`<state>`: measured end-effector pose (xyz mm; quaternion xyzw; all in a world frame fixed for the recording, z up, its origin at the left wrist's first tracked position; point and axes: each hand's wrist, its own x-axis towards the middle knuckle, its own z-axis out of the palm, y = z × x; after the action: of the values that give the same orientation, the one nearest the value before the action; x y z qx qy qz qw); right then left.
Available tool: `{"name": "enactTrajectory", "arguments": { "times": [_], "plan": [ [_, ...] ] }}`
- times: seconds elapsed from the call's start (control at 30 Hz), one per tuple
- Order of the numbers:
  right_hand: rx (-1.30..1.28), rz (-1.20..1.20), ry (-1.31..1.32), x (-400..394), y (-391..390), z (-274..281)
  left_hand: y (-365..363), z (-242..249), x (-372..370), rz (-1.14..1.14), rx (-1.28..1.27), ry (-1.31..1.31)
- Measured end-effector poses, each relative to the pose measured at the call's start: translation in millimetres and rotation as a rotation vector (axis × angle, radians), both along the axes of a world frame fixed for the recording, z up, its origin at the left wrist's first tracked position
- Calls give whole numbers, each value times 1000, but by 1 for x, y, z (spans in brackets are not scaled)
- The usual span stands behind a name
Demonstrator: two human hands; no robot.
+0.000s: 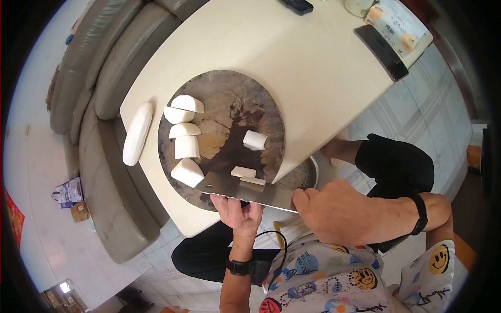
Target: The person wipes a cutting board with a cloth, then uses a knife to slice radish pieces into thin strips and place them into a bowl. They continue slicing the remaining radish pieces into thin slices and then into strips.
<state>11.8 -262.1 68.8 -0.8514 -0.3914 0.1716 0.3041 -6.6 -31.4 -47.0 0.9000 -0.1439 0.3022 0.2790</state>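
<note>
My right hand [339,211] is closed round the handle of a cleaver [261,195], whose wide blade reaches left over the near part of a round wooden chopping board [219,86]. My left hand [237,213] is at the blade's near edge, fingers curled; the blade hides the fingertips and anything they hold. Just beyond the blade lie a small white radish piece [243,171] and a thin slice [253,181] against the steel. Another cut piece [254,140] sits farther right. Several thick radish chunks [187,147] line the board's left side.
A long peeled radish [138,134] lies on the cream table [313,57] left of the board. A metal basin [311,175] stands below the table's right edge. A phone [381,52] and a labelled packet [399,28] are at the far right. A grey sofa [117,177] borders the left.
</note>
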Motion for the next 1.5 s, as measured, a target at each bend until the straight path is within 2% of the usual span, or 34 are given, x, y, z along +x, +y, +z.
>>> {"name": "enactTrajectory", "arguments": {
  "times": [0.17, 0.33, 0.43, 0.53, 0.63, 1.07, 1.23, 1.37, 1.47, 1.5],
  "plan": [
    [-25, 21, -57, -4, 2, 4, 9, -10, -12, 21, 53, 40],
    [-82, 52, 41, 0, -1, 13, 14, -10, -18, -18, 49, 125],
    [-84, 27, 65, 0, 2, 14, 15, -13, -22, 28, 5, 173],
    [-70, 49, 103, 6, 3, 13, 15, -12, -23, 12, 69, 157],
    [-84, 63, 88, 10, 14, 11, 15, -15, -28, 79, -5, 207],
    [84, -16, -118, 24, 37, -23, 0, 3, -2, 0, -48, 64],
    [86, -107, -45, 33, 31, -35, -6, 8, 3, -4, -77, 60],
    [16, -141, -38, 58, 20, -35, -12, 10, 7, 107, -131, -39],
    [89, -252, -49, 73, 17, -43, -11, 10, 7, 100, -142, -19],
    [205, -257, -85, 75, 18, -42, -10, 11, 6, 83, -153, -9]
  ]
}}
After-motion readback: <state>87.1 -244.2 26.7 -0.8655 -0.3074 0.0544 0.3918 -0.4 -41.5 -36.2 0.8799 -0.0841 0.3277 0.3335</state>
